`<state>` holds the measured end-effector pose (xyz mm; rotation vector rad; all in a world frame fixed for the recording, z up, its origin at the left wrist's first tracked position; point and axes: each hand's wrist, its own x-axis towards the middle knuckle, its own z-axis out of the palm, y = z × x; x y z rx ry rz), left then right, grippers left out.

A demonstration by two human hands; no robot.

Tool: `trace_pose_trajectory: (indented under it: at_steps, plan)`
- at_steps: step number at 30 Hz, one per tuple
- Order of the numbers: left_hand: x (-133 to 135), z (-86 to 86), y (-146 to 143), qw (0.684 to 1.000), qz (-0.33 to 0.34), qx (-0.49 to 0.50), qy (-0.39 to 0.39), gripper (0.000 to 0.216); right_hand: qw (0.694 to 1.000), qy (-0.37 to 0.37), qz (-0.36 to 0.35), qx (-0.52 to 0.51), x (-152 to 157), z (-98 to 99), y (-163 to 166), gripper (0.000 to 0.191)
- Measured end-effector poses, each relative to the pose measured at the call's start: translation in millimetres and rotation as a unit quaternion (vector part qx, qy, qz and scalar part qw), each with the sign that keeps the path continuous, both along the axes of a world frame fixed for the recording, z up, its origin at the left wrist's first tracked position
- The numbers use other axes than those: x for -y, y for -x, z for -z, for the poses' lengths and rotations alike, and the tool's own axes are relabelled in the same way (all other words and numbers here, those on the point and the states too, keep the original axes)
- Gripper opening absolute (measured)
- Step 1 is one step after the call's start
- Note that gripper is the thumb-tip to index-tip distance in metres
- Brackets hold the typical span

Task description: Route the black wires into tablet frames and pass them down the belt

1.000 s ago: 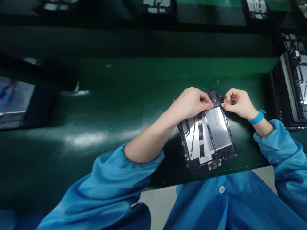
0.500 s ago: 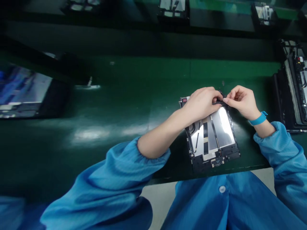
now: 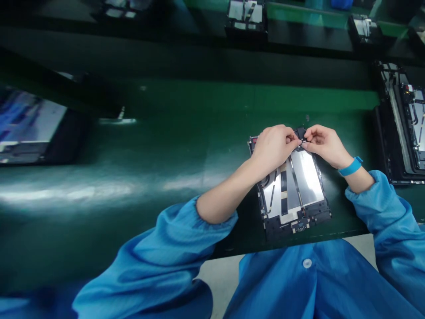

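An opened tablet (image 3: 310,177), with silver panels, thin black ribbon cables and a black frame, lies slightly turned on the green bench near its front edge. My left hand (image 3: 272,147) reaches over its upper part, thumb and fingertips pinched together at the top edge. From the right, my right hand (image 3: 324,142) meets it there, its thumb and index finger also closed. A small black part (image 3: 300,132) shows between the two hands. What exactly the fingertips grip is too small and partly hidden.
Several tablet assemblies are stacked (image 3: 396,128) at the right. Another tablet (image 3: 36,119) sits at the left, blurred, near a small metallic item (image 3: 117,120). Along the raised shelf (image 3: 186,51) at the back stand more tablet units (image 3: 246,20). The green bench (image 3: 159,146) reflects light.
The fingertips of both hands have moved slightly left and down along the tablet's top edge, uncovering more of the small black part. The tablet stays in place; the view has shifted slightly.
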<state>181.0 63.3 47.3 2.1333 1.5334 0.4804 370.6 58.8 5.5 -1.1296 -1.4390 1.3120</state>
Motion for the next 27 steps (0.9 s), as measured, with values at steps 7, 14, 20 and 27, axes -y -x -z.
trace_pose_trajectory:
  at_steps: [7, 14, 20, 27]
  plan:
    - [0, 2.0, 0, 1.000, -0.003, 0.015, -0.002, 0.017, 1.000, 0.015, -0.016, -0.009, -1, -2.6, -3, 0.031]
    - [0, 4.6, 1, 0.999, 0.008, 0.028, -0.016, 0.016, 0.999, -0.006, -0.024, 0.035, 1, -8.6, -1, 0.025]
    - [-2, 5.0, -2, 1.000, 0.002, 0.012, -0.006, 0.016, 0.998, -0.019, -0.029, 0.059, -1, -11.6, 0, 0.020]
    - [3, -6.1, 14, 0.998, -0.014, 0.043, -0.045, 0.025, 0.997, -0.013, -0.009, 0.080, -4, -12.0, 5, 0.017]
